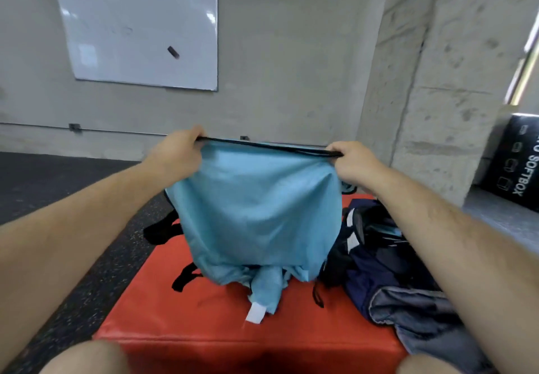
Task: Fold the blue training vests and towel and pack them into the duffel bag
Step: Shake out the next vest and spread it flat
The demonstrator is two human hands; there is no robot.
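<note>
Left grip (175,152) and right grip (354,166) pinch the blue vest (256,207) by its top edge; duffel bag (379,260) at four o'clock.

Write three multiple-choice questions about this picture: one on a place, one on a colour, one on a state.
1. Where is the bag?
A. right of the vest
B. left of the vest
C. hung on the wall

2. What colour is the vest's top trim?
A. white
B. black
C. red

3. How is the vest held?
A. lying flat, untouched
B. by one hand only
C. stretched between both hands

Answers:
1 A: the bag lies under the right forearm, beside the vest.
2 B: a black band runs from fist to fist.
3 C: the left hand and the right hand each grip a top corner.
</note>
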